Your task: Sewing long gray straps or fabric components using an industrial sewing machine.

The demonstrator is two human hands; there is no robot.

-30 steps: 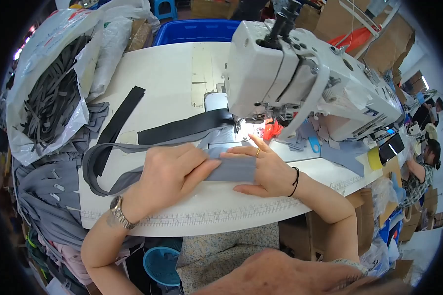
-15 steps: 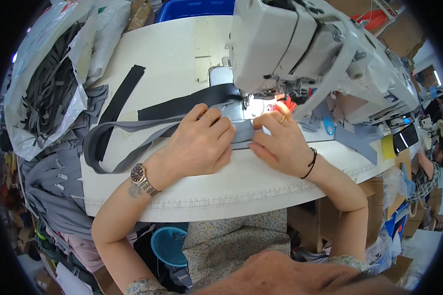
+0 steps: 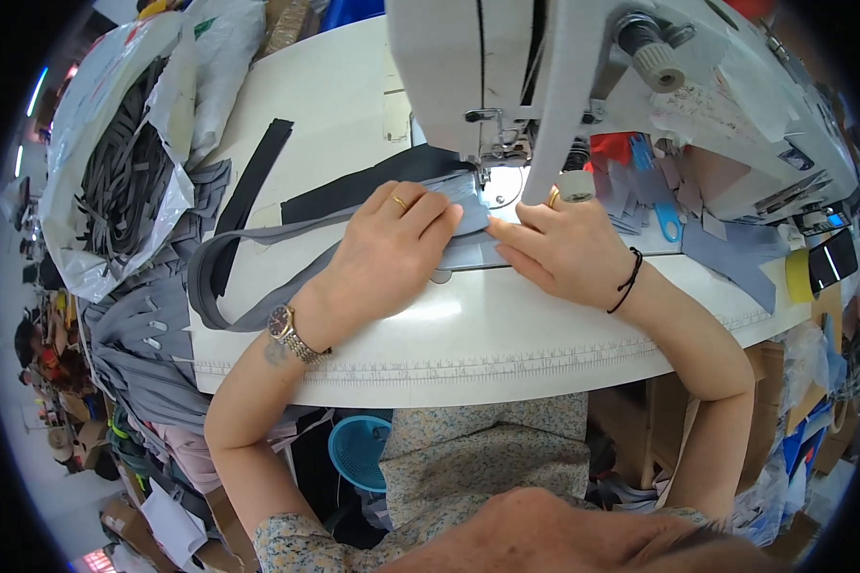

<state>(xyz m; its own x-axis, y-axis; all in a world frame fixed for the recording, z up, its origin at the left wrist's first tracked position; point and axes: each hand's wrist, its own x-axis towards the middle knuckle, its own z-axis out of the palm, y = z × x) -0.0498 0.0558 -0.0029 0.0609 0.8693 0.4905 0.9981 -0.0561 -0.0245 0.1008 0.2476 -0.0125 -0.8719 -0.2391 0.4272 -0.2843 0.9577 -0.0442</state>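
Observation:
My left hand (image 3: 387, 253) is closed, fingers curled over a long grey fabric strip (image 3: 291, 231) that loops back across the table to the left. At the sewing machine's presser foot (image 3: 484, 176), the strip's end meets a small grey fabric piece (image 3: 472, 221). My right hand (image 3: 573, 248) pinches the right edge of that piece, thumb and forefinger close together. Part of this hand is behind the machine's front guard and knob. A wide black strip (image 3: 373, 186) lies beyond my left hand, its right end by the needle area. The fabric under my left palm is hidden.
The white sewing machine (image 3: 440, 67) rises over the far side. Another black strip (image 3: 253, 196) lies at left, near a plastic bag (image 3: 167, 181) of grey strips. Grey scraps, a blue-handled tool (image 3: 667, 222), yellow tape (image 3: 798, 277) and a phone (image 3: 833, 256) are at right.
The head view has shifted, so the machine appears from another angle. Both hands have moved slightly away from me, bringing the grey piece closer to the presser foot.

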